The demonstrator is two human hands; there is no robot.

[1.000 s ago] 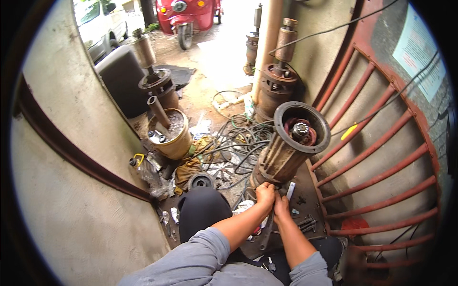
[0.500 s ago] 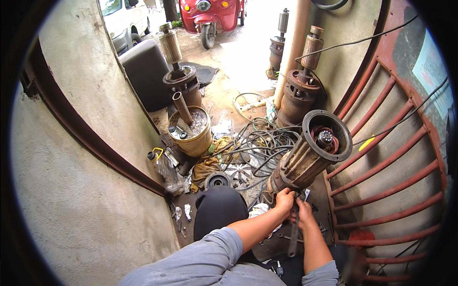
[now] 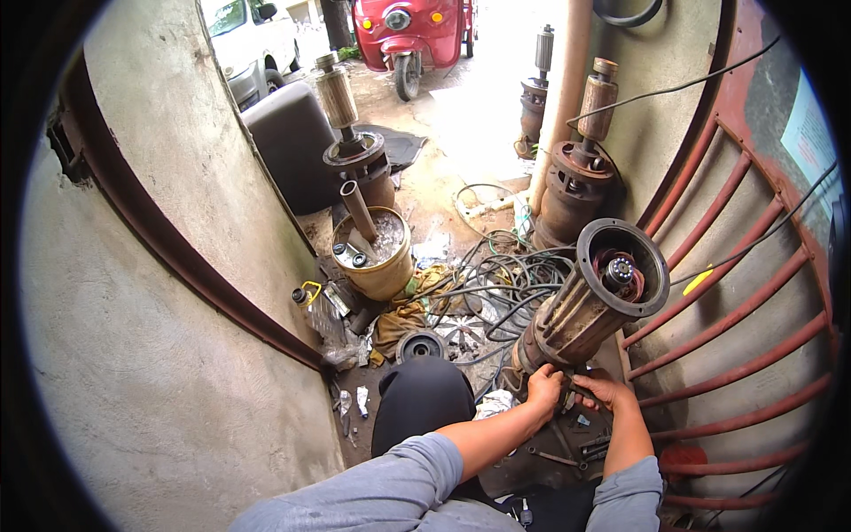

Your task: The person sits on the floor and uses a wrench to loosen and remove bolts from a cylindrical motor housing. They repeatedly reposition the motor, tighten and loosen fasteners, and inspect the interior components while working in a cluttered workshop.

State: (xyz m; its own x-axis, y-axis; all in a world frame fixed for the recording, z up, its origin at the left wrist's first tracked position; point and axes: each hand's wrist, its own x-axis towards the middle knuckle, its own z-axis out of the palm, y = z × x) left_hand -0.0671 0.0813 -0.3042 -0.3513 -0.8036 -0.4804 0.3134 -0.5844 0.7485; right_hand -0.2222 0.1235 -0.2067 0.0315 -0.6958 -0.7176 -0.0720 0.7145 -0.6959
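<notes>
A rusty ribbed motor housing (image 3: 572,324) leans beside the red barred panel, its flanged top open on a dark round hub. My left hand (image 3: 543,390) is closed at the housing's lower end; whatever its fingers pinch is hidden. Just right of it, my right hand (image 3: 601,395) grips a dark metal wrench (image 3: 581,388), partly covered by the fingers, against that same lower end. Below both hands, loose bolts and small tools (image 3: 554,457) lie on the floor, near a crumpled white cloth (image 3: 496,404).
Tangled cables (image 3: 496,297), a bucket (image 3: 381,279), rags (image 3: 399,328) and a round metal part (image 3: 421,348) lie ahead. Motor assemblies (image 3: 572,199) line both sides. A concrete wall (image 3: 177,355) bounds the left, the barred panel (image 3: 736,341) the right. Outside stands a red three-wheeler (image 3: 399,35).
My right hand has turned, raising the wrench from hanging downward to lying up by the housing's base. The whole scene has shifted rightward and down in view.
</notes>
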